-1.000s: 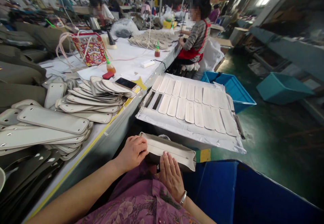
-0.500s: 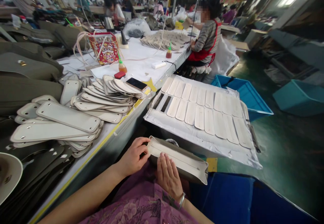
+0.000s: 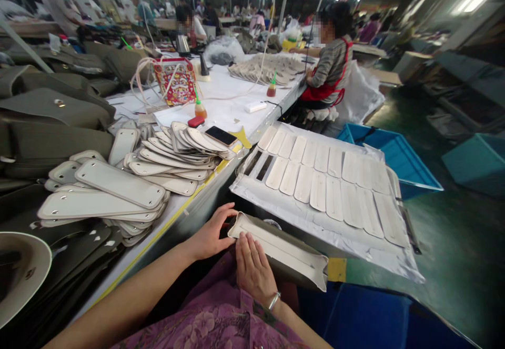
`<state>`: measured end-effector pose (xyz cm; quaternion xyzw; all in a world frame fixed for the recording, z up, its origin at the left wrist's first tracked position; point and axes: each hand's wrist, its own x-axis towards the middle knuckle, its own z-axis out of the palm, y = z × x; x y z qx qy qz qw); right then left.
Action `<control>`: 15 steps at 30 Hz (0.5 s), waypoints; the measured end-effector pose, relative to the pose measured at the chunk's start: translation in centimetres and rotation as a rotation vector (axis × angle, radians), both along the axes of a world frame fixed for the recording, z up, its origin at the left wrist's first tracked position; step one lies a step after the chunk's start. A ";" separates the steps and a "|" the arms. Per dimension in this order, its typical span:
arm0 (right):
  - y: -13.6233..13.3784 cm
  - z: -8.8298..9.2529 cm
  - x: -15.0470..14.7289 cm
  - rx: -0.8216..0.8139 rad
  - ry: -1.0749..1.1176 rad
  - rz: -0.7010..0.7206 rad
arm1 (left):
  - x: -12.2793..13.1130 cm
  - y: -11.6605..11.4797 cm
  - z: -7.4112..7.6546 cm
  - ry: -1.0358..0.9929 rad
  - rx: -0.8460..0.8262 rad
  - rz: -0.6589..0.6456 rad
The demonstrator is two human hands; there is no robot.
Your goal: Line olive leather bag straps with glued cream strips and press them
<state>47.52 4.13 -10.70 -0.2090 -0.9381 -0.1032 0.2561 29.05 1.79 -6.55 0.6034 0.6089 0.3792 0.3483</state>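
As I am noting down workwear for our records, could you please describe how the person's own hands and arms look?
The left hand and right hand are ungloved, and the visible forearms show no sleeves. A shiny, silver-coloured bangle circles the right wrist; none shows on the left. The purple garment has a floral pattern.

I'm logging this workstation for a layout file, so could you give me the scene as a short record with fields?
Left hand: at the left end of the held piece, thumb and fingers apart
Right hand: fingers flat on its pale face
Held piece: grey-green sides, pale face upward
Beside the left forearm: table with heaped pale straps, phone on the heap's far end
Ahead: white-covered board bearing two rows of pale strips
Lower right: dark blue bin
Co-worker: seated, striped sleeve, red apron
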 end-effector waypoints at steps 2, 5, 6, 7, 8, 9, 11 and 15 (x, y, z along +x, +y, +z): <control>0.4 0.3 2.0 0.013 -0.027 0.021 | 0.5 0.6 -0.3 -0.089 -0.126 -0.050; 0.6 0.9 5.9 0.030 -0.052 0.014 | 2.1 0.9 -0.8 -0.209 -0.259 -0.101; 0.6 1.2 7.1 0.029 -0.065 0.003 | 2.7 0.7 -0.9 -0.265 -0.277 -0.081; 0.6 1.4 8.1 0.029 -0.074 -0.007 | 3.2 0.5 -1.1 -0.320 -0.281 -0.051; 0.6 1.6 8.8 0.031 -0.080 -0.014 | 3.7 0.3 -1.2 -0.372 -0.274 -0.018; 0.6 1.7 9.3 0.039 -0.084 -0.017 | 4.0 0.1 -1.4 -0.419 -0.261 0.009; 0.5 1.8 9.3 0.059 -0.089 -0.021 | 4.4 -0.3 -1.5 -0.498 -0.234 0.054; 0.0 1.4 7.8 0.067 -0.075 -0.030 | 4.3 -0.7 -1.4 -0.594 -0.211 0.127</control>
